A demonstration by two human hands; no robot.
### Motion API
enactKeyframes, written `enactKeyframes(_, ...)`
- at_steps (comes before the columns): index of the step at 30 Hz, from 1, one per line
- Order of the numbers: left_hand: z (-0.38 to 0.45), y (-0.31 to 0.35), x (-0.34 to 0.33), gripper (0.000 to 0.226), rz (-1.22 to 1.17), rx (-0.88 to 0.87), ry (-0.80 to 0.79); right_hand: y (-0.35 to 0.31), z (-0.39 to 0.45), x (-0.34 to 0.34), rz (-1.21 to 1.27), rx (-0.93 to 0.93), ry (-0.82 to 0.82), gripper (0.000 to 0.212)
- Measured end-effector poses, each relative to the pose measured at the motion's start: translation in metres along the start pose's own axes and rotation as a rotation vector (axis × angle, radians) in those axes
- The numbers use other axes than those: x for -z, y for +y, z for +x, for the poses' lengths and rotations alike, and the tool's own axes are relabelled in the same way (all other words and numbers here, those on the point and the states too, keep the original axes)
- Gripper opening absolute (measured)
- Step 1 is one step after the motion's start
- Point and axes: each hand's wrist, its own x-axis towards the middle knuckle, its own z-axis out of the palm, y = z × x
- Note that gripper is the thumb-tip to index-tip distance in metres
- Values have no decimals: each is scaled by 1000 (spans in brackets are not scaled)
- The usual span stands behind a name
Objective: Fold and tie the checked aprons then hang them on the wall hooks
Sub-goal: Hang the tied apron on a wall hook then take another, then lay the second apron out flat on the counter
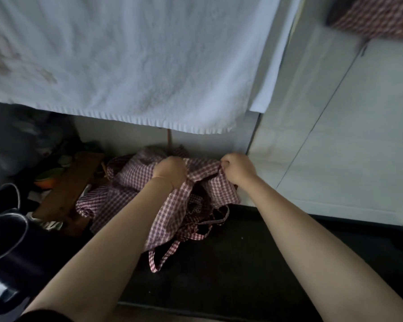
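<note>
From the head view, both hands grip the crumpled red-and-white checked cotton apron (172, 205) on the dark bench (242, 263), left hand (170, 170) and right hand (236, 168) bunching its top edge, ties trailing toward the person.

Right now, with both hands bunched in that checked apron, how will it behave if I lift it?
The checked apron will likely sag limply: it already lies crumpled in soft folds. It is probably light, thin cloth. Its ties trail loose on the dark floor and may dangle or snag between the left hand and right hand.
</note>
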Motion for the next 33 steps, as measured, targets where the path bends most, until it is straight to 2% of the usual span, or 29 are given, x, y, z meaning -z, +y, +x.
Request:
enactKeyframes(3,-8,6,2,33,-11,-91,-56,-3,-2,17,2,9,17,36)
enactKeyframes(5,-10,12,5,35,-41,-122,-57,-3,-3,31,8,7,48,23)
enactKeyframes(7,-12,22,7,37,-63,-146,-17,-1,-3,45,41,-18,88,19)
enactKeyframes(10,-17,43,8,25,-279,-216,63,13,-5,63,114,-67,215,20)
enactKeyframes(11,-20,53,7,19,-377,-244,20,22,-7,67,149,-81,273,19)
enactKeyframes(13,-26,69,2,12,-498,-291,-278,50,-13,70,163,-175,339,18)
enactKeyframes(14,-27,76,-2,14,-529,-297,-442,71,-18,70,129,-261,338,16)
enactKeyframes(15,-27,80,-11,17,-560,-286,-538,98,-28,69,106,-391,321,13)
enactKeyframes(17,-16,82,-31,20,-586,-213,-437,151,-46,66,126,-670,322,13)
enactKeyframes(18,-11,76,-41,24,-564,-150,-291,170,-56,61,143,-757,347,18)
enactKeyframes(20,-5,69,-61,25,-473,0,-14,186,-71,45,134,-794,360,25)
enactKeyframes(22,1,70,-88,17,-391,125,71,186,-76,22,107,-722,260,21)
enactKeyframes(24,-2,67,-117,54,-239,219,-36,184,-79,-9,107,-581,58,17)
enactKeyframes(26,-5,60,-135,80,-166,296,-149,181,-79,-38,179,-479,-97,9)
enactKeyframes(29,-1,43,-163,102,-201,331,-414,171,-85,-63,258,-347,-268,60)
enactKeyframes(31,-4,36,-175,96,-283,337,-487,164,-85,-74,382,-356,-338,68)
enactKeyframes(33,-9,33,-174,61,-325,272,-440,163,-80,-85,470,-356,-333,67)
